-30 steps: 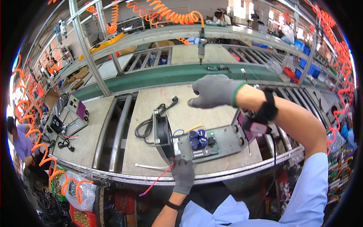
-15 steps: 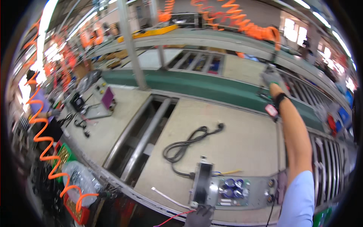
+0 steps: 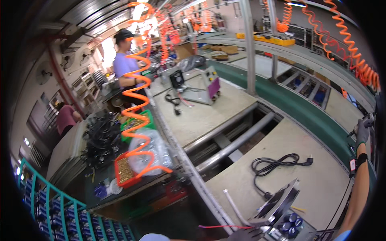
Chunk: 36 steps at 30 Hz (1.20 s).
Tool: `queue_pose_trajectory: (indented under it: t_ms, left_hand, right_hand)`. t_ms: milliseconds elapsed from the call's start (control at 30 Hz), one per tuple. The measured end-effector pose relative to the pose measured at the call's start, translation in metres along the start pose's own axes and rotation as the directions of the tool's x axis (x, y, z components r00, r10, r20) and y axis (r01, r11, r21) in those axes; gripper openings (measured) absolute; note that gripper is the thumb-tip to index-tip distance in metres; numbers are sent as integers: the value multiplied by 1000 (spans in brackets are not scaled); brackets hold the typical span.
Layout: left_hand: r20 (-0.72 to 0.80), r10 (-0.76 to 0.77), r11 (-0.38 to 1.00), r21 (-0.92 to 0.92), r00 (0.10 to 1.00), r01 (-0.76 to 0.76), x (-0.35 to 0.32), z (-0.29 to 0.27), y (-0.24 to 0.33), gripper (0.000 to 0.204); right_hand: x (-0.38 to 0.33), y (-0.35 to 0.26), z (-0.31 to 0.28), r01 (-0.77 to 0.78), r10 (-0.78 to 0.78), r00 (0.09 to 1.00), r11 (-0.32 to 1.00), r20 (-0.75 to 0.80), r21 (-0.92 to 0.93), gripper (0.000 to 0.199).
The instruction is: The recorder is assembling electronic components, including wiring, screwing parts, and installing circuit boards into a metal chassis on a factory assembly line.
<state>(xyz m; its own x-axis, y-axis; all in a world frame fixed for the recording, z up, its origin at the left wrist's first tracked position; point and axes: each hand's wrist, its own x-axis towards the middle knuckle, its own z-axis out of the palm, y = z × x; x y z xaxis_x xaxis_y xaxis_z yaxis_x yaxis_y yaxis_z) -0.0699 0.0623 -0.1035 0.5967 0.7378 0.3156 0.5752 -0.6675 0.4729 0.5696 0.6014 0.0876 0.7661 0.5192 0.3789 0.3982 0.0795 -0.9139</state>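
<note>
My left hand [image 3: 244, 234], in a grey glove, is at the bottom edge, closed on the near end of a metal panel assembly [image 3: 277, 205]. Its fingers show only in part. The assembly carries a black end plate and a circuit board with blue capacitors [image 3: 290, 224]. A black power cord [image 3: 263, 164] runs from it, loosely coiled, to a plug. A red wire [image 3: 217, 226] and a white strip [image 3: 235, 207] lie beside that hand. Far right, my gloved right hand [image 3: 362, 131] reaches across the green strip, its fingers curled round something I cannot make out.
A second panel assembly [image 3: 201, 90] stands on the farther board, past metal rollers [image 3: 237, 140]. Left are a red bin [image 3: 125, 170] of brass-coloured parts, a green bin [image 3: 146, 118], a plastic bag [image 3: 148, 150] and an orange coiled hose [image 3: 132, 132]. A co-worker [image 3: 128, 66] stands beyond.
The view has swung left, bringing the bins and co-worker into fuller view. My right hand stays stretched out at the far side. My left hand remains at the panel's near end.
</note>
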Motion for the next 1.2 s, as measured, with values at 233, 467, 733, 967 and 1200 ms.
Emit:
queue_pose_trajectory:
  t_ms: [233, 467, 733, 967, 1200]
  left_hand:
    - [-342, 215, 974, 10, 915, -225, 0, -11, 9, 39]
    - [-607, -61, 967, 160, 792, 197, -133, -140, -25, 12]
    - [-926, -274, 250, 192, 260, 949, -344, -323, -133, 54]
    - [-602, -798, -181, 228, -7, 957, -394, -373, -169, 120]
    - [-624, -781, -88, 161, 33, 983, -399, -387, -164, 108]
  right_hand:
    - [-165, -203, 0, 329, -310, 938, 937, -155, 114, 47]
    - [-469, -286, -155, -105, -224, 910, 689, 348, 717, 52]
    - [-625, -227, -265, -217, -12, 865, 892, 501, 397, 46]
    - [-634, -135, -283, -46, -97, 889, 954, 448, 298, 32]
    - [-626, -72, -290, 63, -271, 848, 905, 455, 421, 41]
